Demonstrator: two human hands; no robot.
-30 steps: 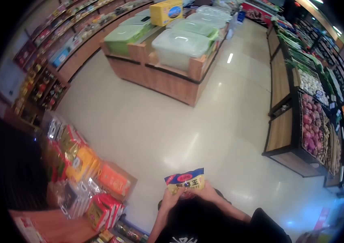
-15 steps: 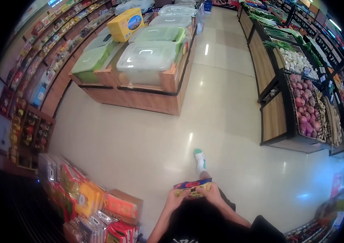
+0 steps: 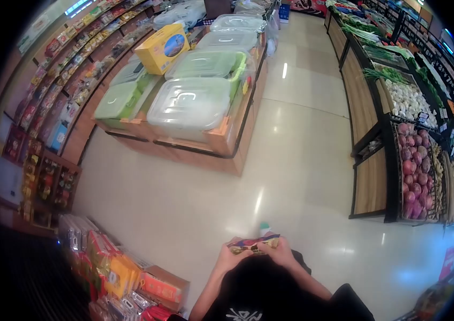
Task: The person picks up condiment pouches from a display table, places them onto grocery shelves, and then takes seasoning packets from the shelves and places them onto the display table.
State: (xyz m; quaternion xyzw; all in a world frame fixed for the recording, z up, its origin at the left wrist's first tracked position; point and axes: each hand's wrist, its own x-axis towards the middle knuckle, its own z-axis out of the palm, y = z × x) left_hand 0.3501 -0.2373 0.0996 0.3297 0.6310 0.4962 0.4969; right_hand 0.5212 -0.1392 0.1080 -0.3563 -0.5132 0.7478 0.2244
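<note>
Low in the head view, both hands hold a small yellow-and-blue packet (image 3: 254, 244) with red on its face, in front of my dark top. My left hand (image 3: 231, 258) grips its left end and my right hand (image 3: 279, 253) its right end, thumbs pressed on the near side. The packet is tilted, so its print is hard to read. What lies under the packet, including most of the fingers, is hidden. Just beyond it, the tip of my white and green shoe (image 3: 265, 228) shows on the floor.
Ahead stands a wooden display island (image 3: 184, 147) with lidded plastic bins (image 3: 189, 104) and a yellow box (image 3: 163, 48). Purple onions (image 3: 413, 171) and garlic (image 3: 406, 99) fill the right stand. Snack shelves (image 3: 50, 80) line the left; hanging packets (image 3: 122, 273) stand near at lower left. A pale aisle floor (image 3: 286, 128) runs between.
The island and produce stand appear lower and nearer in view. The packet has tipped so less of its face shows, and the foot is now mostly hidden behind it. Both hands keep their grip.
</note>
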